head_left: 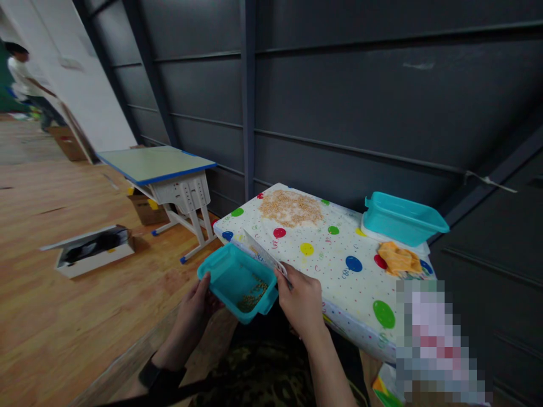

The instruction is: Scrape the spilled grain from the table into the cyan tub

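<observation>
Holding the blue bin [231,274] by the counter's [322,277] left corner, left grip [195,305] closed on its side, right grip [299,294] pinching a white sheet [267,257], probably stops its grains [254,294] spilling tbh.

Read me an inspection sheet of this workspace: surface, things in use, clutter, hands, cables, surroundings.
Surface: white balloon-print covered table; pale tan grains spread toward its far corner.
Things in use: small rectangular turquoise plastic tub, yellowish grains inside; flat whitish sheet-like piece.
Clutter: crumpled orange cloth beside large turquoise plastic tub.
Hands: left hand grips small tub; right hand holds flat piece.
Cables: thin whitish strand, possibly cord.
Surroundings: dark panelled wall, green-topped desk.
</observation>
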`<state>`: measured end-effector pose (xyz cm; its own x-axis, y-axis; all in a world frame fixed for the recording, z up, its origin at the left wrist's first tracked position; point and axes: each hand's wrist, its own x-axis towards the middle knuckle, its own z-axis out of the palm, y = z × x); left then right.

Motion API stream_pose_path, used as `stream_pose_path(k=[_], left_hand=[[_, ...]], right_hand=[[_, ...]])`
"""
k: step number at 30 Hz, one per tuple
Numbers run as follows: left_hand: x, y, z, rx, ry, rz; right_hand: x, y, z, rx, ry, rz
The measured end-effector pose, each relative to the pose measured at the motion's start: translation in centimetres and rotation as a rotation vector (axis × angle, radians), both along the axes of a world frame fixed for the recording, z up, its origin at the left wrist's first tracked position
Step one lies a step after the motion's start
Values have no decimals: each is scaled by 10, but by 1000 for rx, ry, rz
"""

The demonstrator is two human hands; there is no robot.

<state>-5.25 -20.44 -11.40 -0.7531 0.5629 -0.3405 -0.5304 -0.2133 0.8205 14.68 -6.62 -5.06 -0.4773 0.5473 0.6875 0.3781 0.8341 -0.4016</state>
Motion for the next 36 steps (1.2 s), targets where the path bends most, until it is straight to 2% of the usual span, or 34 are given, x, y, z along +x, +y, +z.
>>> stream_pose_path(k=[10,16,21,25,32,36], left_hand=[[0,1,-8,-12,17,26],[-2,1,-11,-13,14,26],[-4,1,-11,-29,21,26],[-4,1,-10,-20,25,25],[-6,2,-14,-11,8,34],[-3,1,-10,3,13,38]], right_hand=[[-1,-4,4,-46,74,66],[-5,9,5,-62,101,-45],[-21,20,8,-59,-13,-129],[-30,20,6,-53,-97,-130],[-20,13,2,-52,-32,-108],[-16,11,2,-60,-10,-80]])
